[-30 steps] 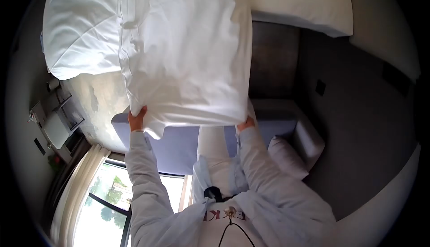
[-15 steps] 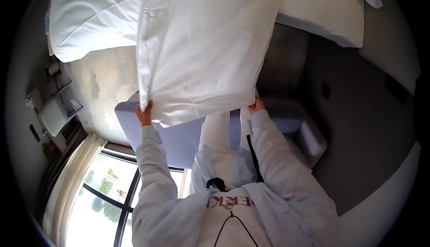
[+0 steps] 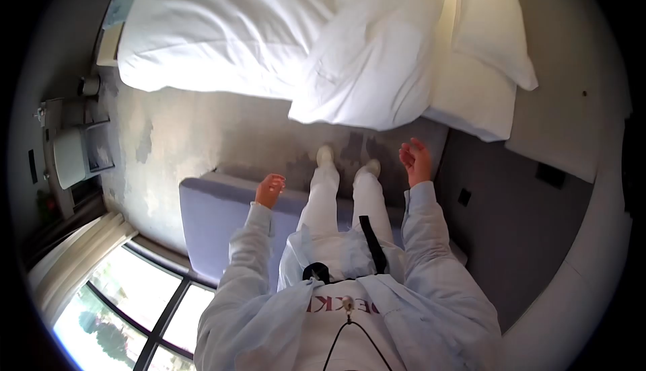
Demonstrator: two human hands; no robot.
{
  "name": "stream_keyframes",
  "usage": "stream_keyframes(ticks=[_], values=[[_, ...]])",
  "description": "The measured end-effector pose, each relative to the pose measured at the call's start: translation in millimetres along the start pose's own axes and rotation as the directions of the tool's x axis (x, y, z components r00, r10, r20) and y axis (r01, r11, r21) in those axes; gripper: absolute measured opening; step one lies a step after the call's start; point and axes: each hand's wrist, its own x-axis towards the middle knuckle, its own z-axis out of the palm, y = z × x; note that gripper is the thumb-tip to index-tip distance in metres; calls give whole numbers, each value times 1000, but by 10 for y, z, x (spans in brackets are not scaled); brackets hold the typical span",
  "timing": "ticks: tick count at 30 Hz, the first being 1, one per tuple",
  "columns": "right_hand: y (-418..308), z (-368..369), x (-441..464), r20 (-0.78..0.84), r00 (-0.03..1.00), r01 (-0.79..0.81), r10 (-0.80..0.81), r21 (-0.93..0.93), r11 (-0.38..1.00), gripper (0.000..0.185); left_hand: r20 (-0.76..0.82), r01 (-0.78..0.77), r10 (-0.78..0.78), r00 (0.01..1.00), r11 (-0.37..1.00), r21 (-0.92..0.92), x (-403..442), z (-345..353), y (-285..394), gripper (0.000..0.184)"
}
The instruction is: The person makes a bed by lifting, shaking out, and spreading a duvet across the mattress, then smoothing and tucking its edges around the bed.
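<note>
A white duvet (image 3: 222,41) lies spread over the bed, its folded-over part (image 3: 370,68) bunched and hanging past the near side. My right hand (image 3: 415,161) is raised just short of that hanging edge, fingers apart and bent, holding nothing. Lower and further left, my left hand (image 3: 270,191) hovers above the sofa with loosely curled fingers and nothing visible in it. A white pillow (image 3: 494,28) rests at the right end of the bed, on the white-covered mattress (image 3: 471,95).
Close behind my legs is a grey-blue sofa (image 3: 222,216). A chair (image 3: 70,159) stands at the left, and a curtained window (image 3: 134,310) is at lower left. The mottled grey floor (image 3: 202,125) runs between bed and sofa. A dark panel (image 3: 518,223) is at the right.
Both hands have let go of the white duvet, which has dropped onto the bed away from me. My hands have moved apart from its edge, and the view has shifted.
</note>
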Motion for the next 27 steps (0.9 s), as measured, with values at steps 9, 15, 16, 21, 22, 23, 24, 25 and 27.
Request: stream_keyframes(ticks=[9,15,16,21,22,23,24,25,27], values=[[-1041,2522,-1665,659,744,70,-110,87,994,19,-70,-263,273,960,781,-567,-332,-746,1973,18],[-1359,3556,-1671,759,586,282,-284,138,949,9,-342,-362,167,925,664,-654,-267,-1861,2265,17],[-1362,3712,-1513,780,557,306,-284,125,944,8,-412,-359,90,907,677,-642,-174,-2110,2168,16],[-1375,4887,-996,768,609,179,-196,107,978,5,-625,-531,-338,703,335,-778,-196,-3087,1683,7],[-1317,5149,-968,770,606,161,-200,129,979,4,-661,-592,-373,652,295,-750,-201,-3228,1630,5],[-1245,5465,-995,790,592,145,-161,92,985,4,-668,-608,-406,624,284,-741,-249,-3393,1578,5],[-1203,5838,-1067,836,524,183,-165,78,980,4,-675,-648,-423,605,231,-726,-281,-3583,1549,4],[-1147,6196,-1121,876,452,224,-167,70,972,3,-679,-686,-438,588,174,-706,-289,-3740,1517,4],[-928,6787,-1319,888,456,169,-62,-18,985,4,-658,-703,-501,562,131,-699,-373,-3997,1522,6]])
